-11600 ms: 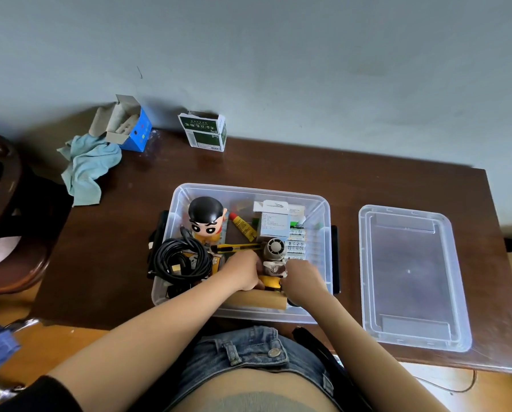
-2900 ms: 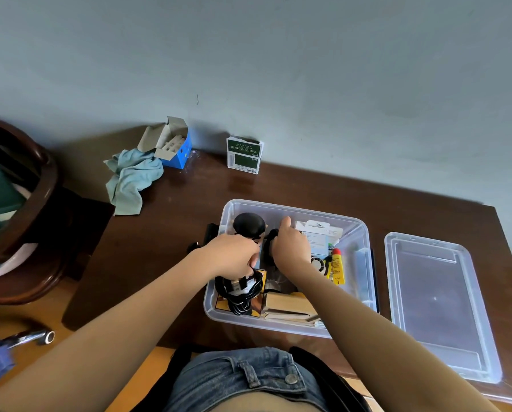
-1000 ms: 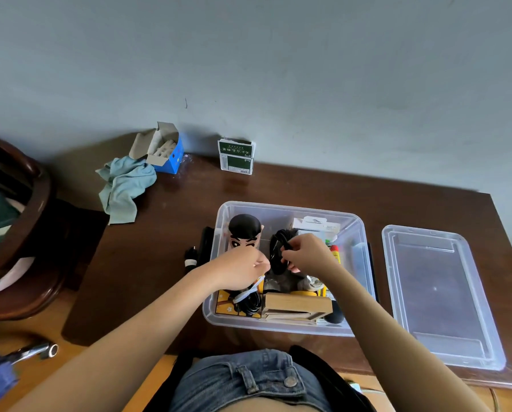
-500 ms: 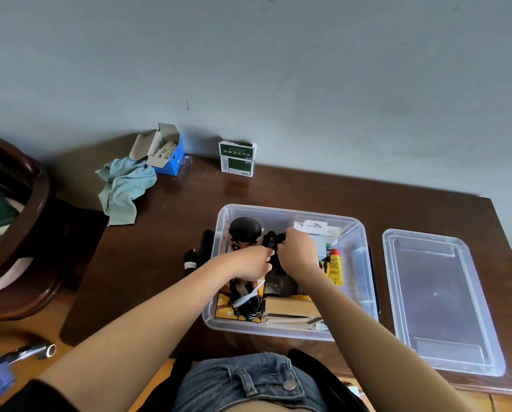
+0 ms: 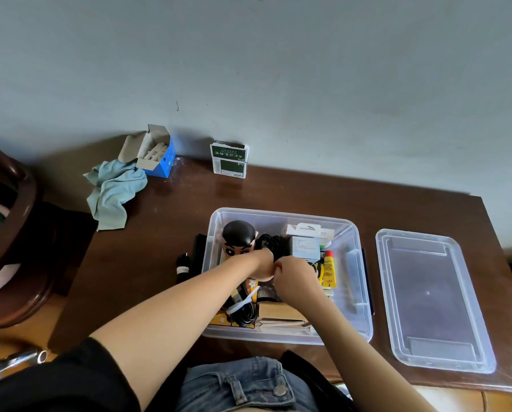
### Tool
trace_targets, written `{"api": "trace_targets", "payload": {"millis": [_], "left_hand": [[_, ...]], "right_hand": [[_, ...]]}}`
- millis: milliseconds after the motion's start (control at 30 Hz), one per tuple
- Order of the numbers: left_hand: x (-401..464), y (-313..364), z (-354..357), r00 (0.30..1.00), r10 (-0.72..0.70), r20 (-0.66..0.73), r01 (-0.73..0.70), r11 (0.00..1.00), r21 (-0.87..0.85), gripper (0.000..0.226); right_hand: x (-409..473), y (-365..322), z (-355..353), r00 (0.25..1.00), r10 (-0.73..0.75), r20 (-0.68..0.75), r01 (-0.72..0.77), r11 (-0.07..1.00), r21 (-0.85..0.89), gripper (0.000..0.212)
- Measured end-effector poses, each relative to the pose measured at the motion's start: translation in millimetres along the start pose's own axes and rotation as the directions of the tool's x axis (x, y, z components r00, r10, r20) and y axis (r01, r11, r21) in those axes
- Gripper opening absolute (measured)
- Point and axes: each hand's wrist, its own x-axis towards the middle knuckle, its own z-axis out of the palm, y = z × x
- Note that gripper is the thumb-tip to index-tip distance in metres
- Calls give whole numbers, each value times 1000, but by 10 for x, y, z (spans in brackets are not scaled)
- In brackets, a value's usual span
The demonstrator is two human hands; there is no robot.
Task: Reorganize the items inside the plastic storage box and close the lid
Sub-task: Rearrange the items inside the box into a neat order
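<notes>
Since half a second ago the two hands have drawn together until their knuckles touch, over the middle of the box; the camera view has barely shifted. Left hand (image 5: 259, 264): fingers curled, wrist reaching in from the near left edge, forearm crossing the box rim. Right hand (image 5: 294, 275): fingers curled likewise, forearm angled in from the near right. Both appear to pinch the black cable coil (image 5: 274, 243) that bunches just behind them, though the fingertips themselves are hidden. A second black cable (image 5: 244, 312) with a white tie lies below the left wrist. The cartoon figurine (image 5: 238, 237) stands upright in the far left corner of the clear storage box (image 5: 363, 295); white cartons (image 5: 306, 242) sit at the far wall, a yellow tube (image 5: 328, 269) right of the hands, a wooden block (image 5: 281, 315) at the near wall. The lid (image 5: 433, 298) lies flat on the brown table (image 5: 147, 242), just right of the box, apart from it.
</notes>
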Motion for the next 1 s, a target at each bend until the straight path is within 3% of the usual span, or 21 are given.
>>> {"api": "trace_targets", "payload": {"millis": [67,100,167,267,400,567,700,833,900,1000], "left_hand": [[32,117,-45,993,-90,-73,82,990,-111,17],[78,117,-38,983,-148,-106,113,952,-284,37],[126,125,-23,977,-184,-103,132,914,-384,64],[206,114,15,977,-139,-163,85,950,-300,56],[231,80,29,980,-39,-197,-29,943,-330,25],[188,95,23,978,-3,-206,-60,952,-299,34],[148,34,9,985,15,-174,-69,948,-311,7],[109,30,-5,989,82,-126,-121,932,-342,12],[87,38,-14,991,59,-117,-97,931,-352,6],[75,43,-34,990,-26,-141,-31,919,-392,19]], "right_hand": [[-17,48,5,999,32,-2,-32,999,13,26],[-24,73,12,999,50,-5,-50,998,31,25],[-46,104,28,997,76,-14,-74,992,103,25],[-85,128,34,998,63,-29,-57,980,190,31],[-129,176,25,998,3,-57,13,961,276,32],[-185,229,7,994,-22,-105,57,939,340,36],[-216,234,-5,992,-40,-118,83,918,388,36],[-239,243,6,991,-45,-126,92,914,394,36],[-252,246,8,990,-42,-137,94,912,399,36],[-278,253,0,982,-37,-184,111,905,410,35]]}}
